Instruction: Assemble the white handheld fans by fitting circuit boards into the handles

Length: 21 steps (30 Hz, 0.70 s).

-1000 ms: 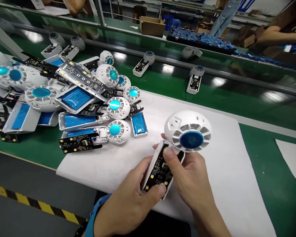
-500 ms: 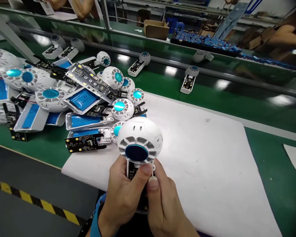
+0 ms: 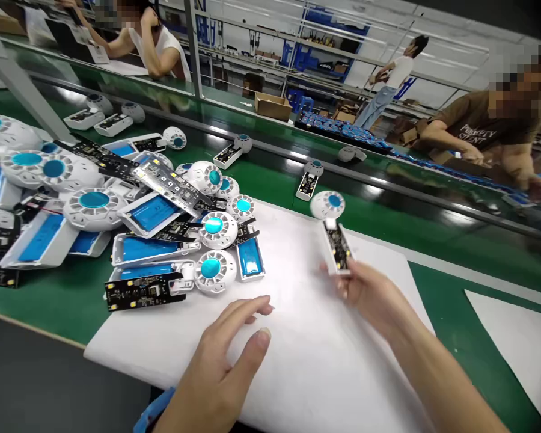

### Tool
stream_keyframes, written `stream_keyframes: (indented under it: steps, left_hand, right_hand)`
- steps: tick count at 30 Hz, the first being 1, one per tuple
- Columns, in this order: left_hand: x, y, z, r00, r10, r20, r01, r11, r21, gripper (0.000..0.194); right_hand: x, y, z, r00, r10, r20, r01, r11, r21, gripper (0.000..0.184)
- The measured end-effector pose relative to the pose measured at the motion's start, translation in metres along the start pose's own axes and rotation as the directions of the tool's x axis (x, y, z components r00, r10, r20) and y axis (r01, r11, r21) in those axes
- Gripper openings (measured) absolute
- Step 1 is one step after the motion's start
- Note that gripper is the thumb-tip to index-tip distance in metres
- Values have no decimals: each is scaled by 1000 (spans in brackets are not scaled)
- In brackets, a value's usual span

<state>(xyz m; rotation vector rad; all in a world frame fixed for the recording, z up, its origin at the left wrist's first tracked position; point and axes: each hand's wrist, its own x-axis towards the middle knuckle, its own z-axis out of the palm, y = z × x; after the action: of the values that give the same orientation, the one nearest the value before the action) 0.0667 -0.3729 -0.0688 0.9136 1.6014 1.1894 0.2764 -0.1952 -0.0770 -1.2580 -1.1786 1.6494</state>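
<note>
My right hand holds a small white fan unit by the lower end of its handle, stretched out over the far side of the white mat. The unit has a round vented head with a blue centre and an exposed black circuit board in the handle. My left hand hovers over the near part of the mat, fingers apart, holding nothing. It lies closest to the pile of unfinished fan units with blue batteries and loose circuit boards at the left.
A green conveyor belt runs behind the mat and carries separate fan units. Another white mat lies at the right. Other people work beyond the belt, one at the right, one at the far left. A cardboard box stands behind.
Both hands held the fan unit close to me. Now my left hand has let go and my right hand has carried the unit away toward the belt.
</note>
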Motion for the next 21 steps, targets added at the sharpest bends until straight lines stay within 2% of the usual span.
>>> stream_keyframes:
  steps: [3,4,6,7,9,10,11,13,14,17,19,21]
  left_hand:
    - [-2,-4,-4,999,30,38,-31,999,31,41]
    - [-2,-5,-4,999,32,27,-33,999,22,40]
    - [-3,-8,-4,999,30,-40,-31,999,-18,37]
    - [-3,-9,-4,996,33,-86,-36,999,-36,36]
    - [-3,-9,-2,988,52,-147,-60,997,-52,33]
    - [-3,-10,-2,985,61,-161,-71,996,-54,32]
    - [-2,-10,-2,984,68,-163,-77,996,-53,32]
    - [-2,-10,-2,987,68,-149,-76,996,-49,33]
    - [-2,-11,-3,988,62,-143,-69,996,-47,33]
    - [0,-12,-5,993,22,-120,-30,997,-67,34]
    - [3,-11,-5,997,-17,-80,4,988,-154,37]
    - [6,-8,-3,997,-71,-25,60,956,-288,47]
  right_hand:
    - [59,-12,1,985,-118,-123,115,993,-33,32]
    - [68,-11,10,978,-155,-142,147,987,-60,37]
    - [67,-4,35,973,-201,-115,186,974,-128,56]
    - [58,2,50,976,-208,-71,195,968,-160,69]
    - [32,16,81,972,-215,96,232,942,-241,91]
    - [19,22,94,947,-233,223,295,906,-303,99]
    - [9,27,105,898,-249,362,389,836,-388,102]
    - [0,33,118,827,-267,495,509,729,-458,97]
    - [1,33,120,820,-280,499,528,707,-471,93]
    - [13,27,109,878,-310,364,458,766,-452,84]
    - [12,21,96,915,-285,287,388,816,-428,79]
    - [-2,18,86,940,-255,224,324,874,-363,73]
